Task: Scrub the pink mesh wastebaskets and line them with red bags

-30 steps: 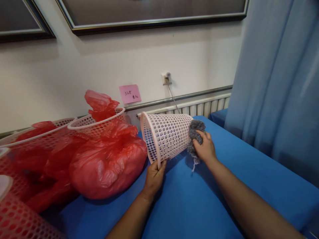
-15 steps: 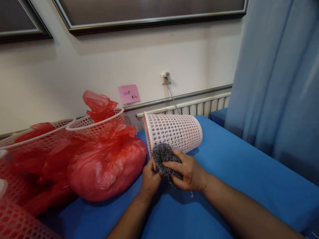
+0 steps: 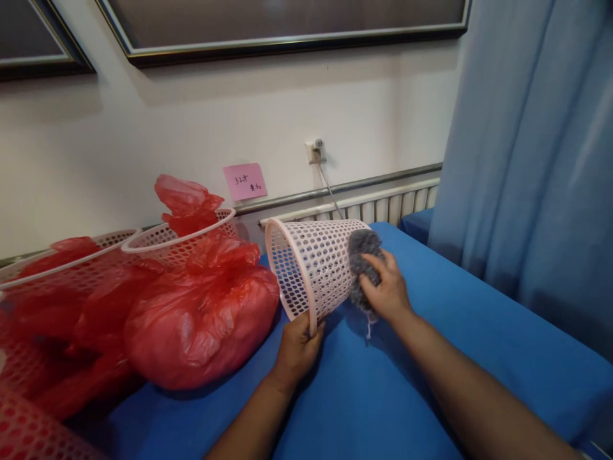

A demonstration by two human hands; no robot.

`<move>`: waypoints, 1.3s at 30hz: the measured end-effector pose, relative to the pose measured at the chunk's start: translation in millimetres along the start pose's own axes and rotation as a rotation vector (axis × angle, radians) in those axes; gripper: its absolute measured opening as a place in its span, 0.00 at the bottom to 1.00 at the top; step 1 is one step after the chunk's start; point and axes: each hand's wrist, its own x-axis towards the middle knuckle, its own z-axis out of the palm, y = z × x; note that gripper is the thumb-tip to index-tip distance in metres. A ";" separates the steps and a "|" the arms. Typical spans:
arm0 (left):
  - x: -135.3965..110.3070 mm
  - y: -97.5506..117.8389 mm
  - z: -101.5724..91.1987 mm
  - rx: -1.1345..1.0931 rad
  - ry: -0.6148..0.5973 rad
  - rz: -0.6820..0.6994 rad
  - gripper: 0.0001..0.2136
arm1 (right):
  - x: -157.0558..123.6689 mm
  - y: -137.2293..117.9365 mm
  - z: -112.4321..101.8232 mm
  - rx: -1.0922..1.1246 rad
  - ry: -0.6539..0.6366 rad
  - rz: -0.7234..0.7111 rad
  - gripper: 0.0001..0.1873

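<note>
A pale pink plastic basket (image 3: 320, 259) with a mesh of holes lies on its side over the blue-covered table, its open mouth facing left toward me. My left hand (image 3: 297, 348) grips the near part of its rim, thumb and fingers closed around the edge. In my right hand (image 3: 387, 287) is a fuzzy grey cleaning cloth (image 3: 363, 249), pressed against the basket's outer wall close to its base. A short pale loop dangles below the cloth. The basket's bottom is mostly hidden behind the cloth and hand.
A full red plastic bag (image 3: 201, 326) sits left of the basket. Several more mesh baskets (image 3: 179, 246) with red bags crowd the left side. Behind are a radiator (image 3: 383, 207), a wall socket (image 3: 316, 152) and a pink note (image 3: 244, 181). A blue curtain (image 3: 522, 172) hangs at right.
My right hand has slid the cloth from near the rim rightward to the base end. The basket has turned so its mouth shows more; my left hand keeps its rim hold.
</note>
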 end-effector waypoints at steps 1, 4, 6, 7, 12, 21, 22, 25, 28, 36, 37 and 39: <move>0.0 0.8 -0.5 0.037 -0.017 0.015 0.14 | -8.1 -12.4 -0.1 0.019 -0.072 -0.149 0.23; 0.5 7.7 -3.0 0.051 -0.025 0.014 0.12 | -29.3 -46.0 -1.8 0.117 -0.252 -0.489 0.26; 0.5 14.8 -4.8 -0.041 0.069 -0.025 0.12 | -36.5 -58.6 -2.8 0.178 -0.316 -0.591 0.26; 0.3 18.2 -5.4 -0.106 0.146 -0.056 0.12 | -38.1 -61.5 -3.0 0.197 -0.340 -0.615 0.26; 0.0 25.5 -3.9 -0.330 0.297 -0.209 0.17 | -27.7 -43.1 -0.3 0.158 -0.275 -0.451 0.24; 3.0 5.7 5.1 -0.319 0.263 -0.202 0.21 | 1.1 2.1 5.9 0.048 0.037 0.178 0.22; 2.7 4.1 5.0 -0.315 0.267 -0.198 0.20 | -6.4 -8.2 6.3 0.053 -0.028 0.061 0.22; 0.6 0.8 3.7 -0.318 0.235 -0.199 0.18 | -31.6 -42.9 6.1 0.118 -0.280 -0.342 0.26; 0.1 -2.1 2.1 -0.312 0.183 -0.197 0.16 | -40.3 -55.5 5.3 0.157 -0.396 -0.517 0.27; 5.4 -8.0 6.2 -0.028 0.027 -0.134 0.15 | 8.4 8.2 2.0 -0.071 0.019 0.277 0.22; 5.1 -6.8 7.0 0.045 0.000 -0.128 0.14 | 8.7 7.5 0.1 -0.076 0.014 0.241 0.22; 4.3 -2.0 8.2 0.144 -0.030 -0.120 0.12 | 1.4 -5.0 -4.2 -0.052 -0.053 0.013 0.24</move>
